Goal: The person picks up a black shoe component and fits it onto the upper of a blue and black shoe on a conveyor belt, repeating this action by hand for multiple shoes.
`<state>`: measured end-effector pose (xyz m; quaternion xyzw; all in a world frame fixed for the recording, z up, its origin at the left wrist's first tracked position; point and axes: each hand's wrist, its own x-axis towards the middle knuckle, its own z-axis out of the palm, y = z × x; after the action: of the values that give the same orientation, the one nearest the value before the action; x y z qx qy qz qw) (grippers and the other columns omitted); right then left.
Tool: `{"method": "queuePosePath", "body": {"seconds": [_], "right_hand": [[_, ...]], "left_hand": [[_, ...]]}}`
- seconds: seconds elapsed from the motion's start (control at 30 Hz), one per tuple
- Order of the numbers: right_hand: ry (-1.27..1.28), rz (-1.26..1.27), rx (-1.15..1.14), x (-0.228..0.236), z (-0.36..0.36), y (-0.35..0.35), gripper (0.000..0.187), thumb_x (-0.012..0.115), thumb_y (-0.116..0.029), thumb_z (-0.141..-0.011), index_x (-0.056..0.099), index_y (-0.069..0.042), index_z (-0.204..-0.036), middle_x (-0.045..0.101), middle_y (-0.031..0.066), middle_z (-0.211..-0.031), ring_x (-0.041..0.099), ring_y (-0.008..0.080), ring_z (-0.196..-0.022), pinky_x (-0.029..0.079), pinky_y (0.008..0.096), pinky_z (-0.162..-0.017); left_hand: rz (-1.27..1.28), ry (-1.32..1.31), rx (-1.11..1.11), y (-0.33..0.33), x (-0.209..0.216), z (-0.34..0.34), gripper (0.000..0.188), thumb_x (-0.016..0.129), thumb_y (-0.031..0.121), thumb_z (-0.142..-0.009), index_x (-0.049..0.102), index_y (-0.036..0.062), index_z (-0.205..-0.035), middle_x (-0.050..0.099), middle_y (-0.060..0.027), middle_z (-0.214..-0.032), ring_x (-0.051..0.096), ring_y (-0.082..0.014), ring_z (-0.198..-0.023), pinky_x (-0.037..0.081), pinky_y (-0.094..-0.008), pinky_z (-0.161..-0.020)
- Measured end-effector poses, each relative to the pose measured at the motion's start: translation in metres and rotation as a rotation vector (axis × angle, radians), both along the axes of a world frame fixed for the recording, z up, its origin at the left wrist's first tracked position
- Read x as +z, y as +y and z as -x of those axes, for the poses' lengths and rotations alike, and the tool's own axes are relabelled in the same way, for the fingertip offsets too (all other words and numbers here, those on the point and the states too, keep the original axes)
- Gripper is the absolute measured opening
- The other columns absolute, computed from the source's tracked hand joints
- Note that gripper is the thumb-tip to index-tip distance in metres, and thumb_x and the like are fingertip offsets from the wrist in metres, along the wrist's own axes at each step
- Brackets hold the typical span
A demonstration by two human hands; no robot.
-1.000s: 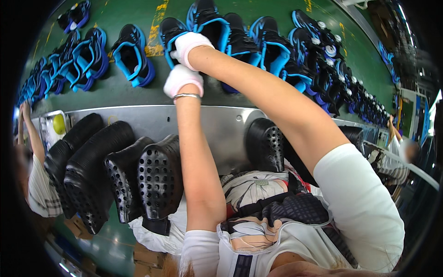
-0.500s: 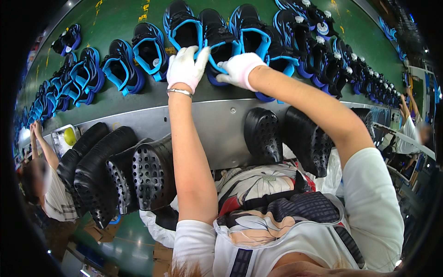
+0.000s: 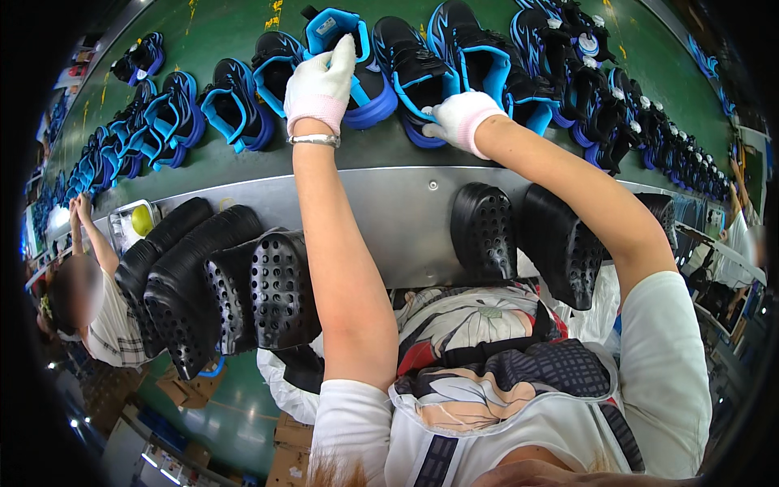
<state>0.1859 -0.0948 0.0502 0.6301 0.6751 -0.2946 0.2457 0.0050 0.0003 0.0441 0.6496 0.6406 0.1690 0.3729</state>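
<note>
My left hand (image 3: 318, 88), in a white glove with a pink cuff, grips a black sneaker (image 3: 375, 75) by its collar. That sneaker is tipped up, with its bright blue lining and purple-blue sole showing. My right hand (image 3: 466, 120), gloved alike, has its fingers closed at the heel of the neighbouring black sneaker (image 3: 401, 50); its fingertips are partly hidden. Just beyond my right hand stands another black and blue sneaker (image 3: 462, 32), heel towards me. To the left of my left hand is a further sneaker (image 3: 272, 71).
Several sneakers (image 3: 172, 122) line the green surface (image 3: 219, 174) at left, and more (image 3: 625, 122) at right. Black perforated forms (image 3: 280, 284) stand along the grey metal edge (image 3: 381, 219), others (image 3: 484, 231) on its right. A co-worker (image 3: 101, 312) is at far left.
My left hand has lifted and tilted the sneaker, turning its opening and sole into sight. My right hand stays at its sneaker's heel. The whole view has shifted slightly.
</note>
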Motion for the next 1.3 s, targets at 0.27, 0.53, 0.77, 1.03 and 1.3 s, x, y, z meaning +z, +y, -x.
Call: {"method": "queuePosePath", "body": {"seconds": [0.27,0.53,0.77,1.03,1.3], "right_hand": [[0.292,-0.447,0.097,0.013,-0.037,-0.045,0.030,0.057,-0.030,-0.087,0.060,-0.007,-0.105,0.060,0.0155,-0.106,0.059,0.0337,-0.098,0.049,0.0404,-0.083],[0.289,-0.049,0.096,0.101,-0.052,-0.139,0.041,0.064,-0.041,-0.080,0.063,-0.005,-0.101,0.063,0.0139,-0.095,0.062,0.0319,-0.093,0.050,0.0406,-0.081],[0.077,0.209,0.483,0.053,0.001,-0.165,0.060,0.074,-0.040,-0.072,0.057,0.003,-0.110,0.058,0.0202,-0.108,0.062,0.0327,-0.098,0.052,0.0399,-0.081],[0.021,0.160,0.612,0.048,0.007,-0.168,0.046,0.069,-0.032,-0.075,0.062,0.003,-0.103,0.059,0.0210,-0.106,0.064,0.0333,-0.090,0.054,0.0393,-0.076],[0.182,-0.125,0.500,0.095,-0.010,-0.174,0.042,0.069,-0.031,-0.068,0.059,0.000,-0.094,0.056,0.0172,-0.103,0.061,0.0338,-0.091,0.051,0.0406,-0.077]], "left_hand": [[-0.002,0.238,-0.272,-0.042,-0.060,-0.006,0.051,0.042,0.056,-0.089,0.070,0.0126,-0.094,0.068,-0.0142,-0.095,0.062,-0.0388,-0.092,0.048,-0.0463,-0.079],[-0.416,0.110,-0.005,-0.108,-0.064,-0.008,0.043,0.060,0.038,-0.086,0.061,0.0159,-0.123,0.055,-0.0144,-0.127,0.057,-0.0358,-0.110,0.047,-0.0418,-0.093],[-0.493,0.039,-0.010,-0.170,-0.036,-0.001,0.034,0.062,0.027,-0.085,0.066,0.0099,-0.113,0.056,-0.0173,-0.120,0.057,-0.0342,-0.109,0.046,-0.0416,-0.093],[-0.060,-0.056,-0.022,-0.229,-0.035,0.008,0.030,0.058,0.027,-0.088,0.067,0.0082,-0.110,0.061,-0.0178,-0.110,0.063,-0.0305,-0.093,0.049,-0.0386,-0.086],[0.146,-0.616,0.155,-0.241,-0.046,0.013,0.036,0.056,0.031,-0.093,0.062,0.0038,-0.116,0.064,-0.0135,-0.112,0.064,-0.0238,-0.093,0.050,-0.0357,-0.084]]}}
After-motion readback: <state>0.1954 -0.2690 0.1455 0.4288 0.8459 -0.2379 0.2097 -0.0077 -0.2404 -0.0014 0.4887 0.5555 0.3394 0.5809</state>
